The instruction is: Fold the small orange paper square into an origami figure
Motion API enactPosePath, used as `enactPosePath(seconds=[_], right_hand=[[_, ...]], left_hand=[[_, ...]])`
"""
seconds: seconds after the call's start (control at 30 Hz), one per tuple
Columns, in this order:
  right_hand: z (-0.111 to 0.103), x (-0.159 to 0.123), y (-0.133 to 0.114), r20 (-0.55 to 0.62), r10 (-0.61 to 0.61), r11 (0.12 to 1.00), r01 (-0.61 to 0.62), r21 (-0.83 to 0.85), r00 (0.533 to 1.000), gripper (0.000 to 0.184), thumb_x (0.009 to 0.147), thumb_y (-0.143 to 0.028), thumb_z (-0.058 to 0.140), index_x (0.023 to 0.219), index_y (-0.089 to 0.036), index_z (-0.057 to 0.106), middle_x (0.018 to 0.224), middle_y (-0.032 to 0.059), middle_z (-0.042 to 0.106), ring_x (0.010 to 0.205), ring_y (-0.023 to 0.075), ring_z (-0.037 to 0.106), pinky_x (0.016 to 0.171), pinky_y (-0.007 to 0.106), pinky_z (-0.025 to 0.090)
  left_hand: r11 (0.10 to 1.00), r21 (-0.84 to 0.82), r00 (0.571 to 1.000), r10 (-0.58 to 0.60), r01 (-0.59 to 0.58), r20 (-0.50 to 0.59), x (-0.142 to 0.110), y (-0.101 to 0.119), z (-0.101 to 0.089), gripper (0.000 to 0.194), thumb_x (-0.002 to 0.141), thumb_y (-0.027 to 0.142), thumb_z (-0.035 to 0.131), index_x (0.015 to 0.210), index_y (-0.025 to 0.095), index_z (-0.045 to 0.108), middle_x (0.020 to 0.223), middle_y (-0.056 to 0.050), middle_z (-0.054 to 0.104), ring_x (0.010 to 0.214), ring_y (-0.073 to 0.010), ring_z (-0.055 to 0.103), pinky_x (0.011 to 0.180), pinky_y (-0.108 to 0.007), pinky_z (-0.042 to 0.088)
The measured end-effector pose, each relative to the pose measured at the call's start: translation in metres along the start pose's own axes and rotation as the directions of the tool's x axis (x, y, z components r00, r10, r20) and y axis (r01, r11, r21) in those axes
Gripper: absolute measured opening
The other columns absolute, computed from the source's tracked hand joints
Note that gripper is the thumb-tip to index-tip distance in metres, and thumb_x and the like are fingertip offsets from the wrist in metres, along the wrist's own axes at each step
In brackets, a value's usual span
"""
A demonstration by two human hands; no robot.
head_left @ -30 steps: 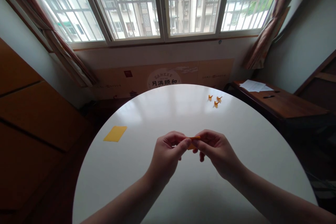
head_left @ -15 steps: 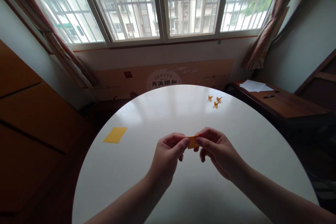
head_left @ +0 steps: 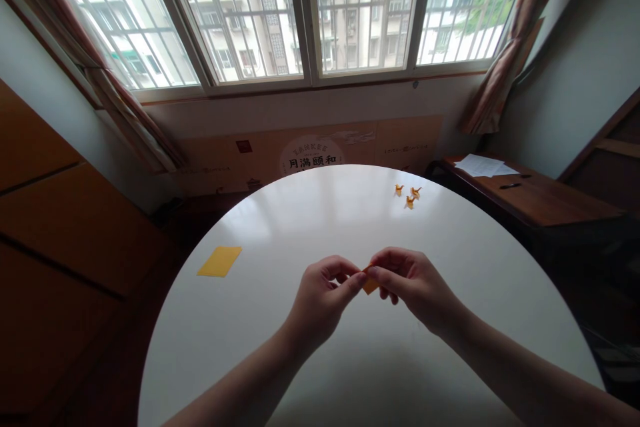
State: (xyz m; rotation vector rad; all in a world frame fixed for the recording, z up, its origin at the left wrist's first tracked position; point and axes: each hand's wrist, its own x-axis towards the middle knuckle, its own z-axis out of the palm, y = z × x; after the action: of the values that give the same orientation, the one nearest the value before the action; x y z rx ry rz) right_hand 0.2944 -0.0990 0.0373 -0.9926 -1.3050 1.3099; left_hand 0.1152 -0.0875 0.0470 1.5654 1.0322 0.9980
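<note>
Thumb and forefinger of the left hand (head_left: 320, 297) are closed on the upper left corner of a small folded orange paper (head_left: 371, 287); those of the right hand (head_left: 419, 283) pinch its upper right side. Align the edges before pressing, set both pinches close to the crease, and apply even pressure so that the layers do not slip. The piece is held above the white table (head_left: 200, 337), between the yellow paper (head_left: 220, 261) at left and three small folded figures (head_left: 410, 202) near the far right edge.
</note>
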Motion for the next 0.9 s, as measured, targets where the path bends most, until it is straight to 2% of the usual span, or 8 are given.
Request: enactPosePath(seconds=[0.13,0.3,0.5,0.73,0.9], right_hand=[[-0.001,0.002,0.0,0.011,0.018,0.999,-0.018,0.028,1.0,0.027,0.08,-0.041,0.076,0.085,-0.015,0.072,0.07,0.0035,0.069,0.056,0.0119,0.057,0.043,0.019,0.041],[0.0,0.003,0.003,-0.004,0.0,0.999,0.0,0.04,1.0,0.032,0.08,-0.046,0.076,0.083,-0.015,0.071,0.068,0.0033,0.067,0.057,0.0129,0.057,0.042,0.02,0.042],[-0.002,0.006,0.008,-0.003,-0.025,1.0,0.025,-0.011,1.0,0.032,0.083,-0.046,0.073,0.084,-0.014,0.071,0.067,0.0032,0.066,0.057,0.0128,0.058,0.042,0.02,0.041],[0.004,0.006,0.014,0.063,0.025,1.0,-0.025,0.006,0.998,0.031,0.081,-0.045,0.075,0.09,-0.015,0.073,0.082,0.0069,0.072,0.066,0.0146,0.061,0.044,0.02,0.045],[0.009,0.007,0.013,0.003,0.028,0.999,-0.028,0.033,1.0,0.031,0.079,-0.045,0.076,0.083,-0.015,0.072,0.077,0.0062,0.071,0.063,0.0143,0.062,0.043,0.02,0.044]], left_hand=[[0.995,-0.092,0.998,-0.046,0.041,-0.05,0.0,0.003,0.001,0.034,0.076,0.046,0.077,0.069,0.014,0.069,0.055,0.001,0.057,0.047,-0.0088,0.044,0.045,-0.021,0.035],[0.972,-0.222,0.99,-0.098,0.074,-0.097,0.0,0.0,0.005,0.036,0.072,0.047,0.08,0.072,0.012,0.07,0.059,-0.001,0.06,0.048,-0.0082,0.043,0.045,-0.02,0.034],[0.947,-0.285,0.98,-0.182,0.151,-0.085,0.002,-0.005,0.006,0.041,0.068,0.05,0.082,0.071,0.012,0.071,0.05,0.003,0.052,0.044,-0.0074,0.039,0.043,-0.02,0.03],[0.904,-0.396,0.963,-0.23,0.158,-0.141,0.003,-0.005,0.007,0.042,0.066,0.052,0.083,0.075,0.012,0.073,0.05,0.003,0.052,0.046,-0.0067,0.038,0.045,-0.021,0.03],[0.875,-0.45,0.956,-0.263,0.18,-0.129,0.002,-0.007,0.008,0.045,0.063,0.054,0.085,0.075,0.012,0.073,0.051,0.003,0.053,0.046,-0.0061,0.038,0.045,-0.02,0.03]])
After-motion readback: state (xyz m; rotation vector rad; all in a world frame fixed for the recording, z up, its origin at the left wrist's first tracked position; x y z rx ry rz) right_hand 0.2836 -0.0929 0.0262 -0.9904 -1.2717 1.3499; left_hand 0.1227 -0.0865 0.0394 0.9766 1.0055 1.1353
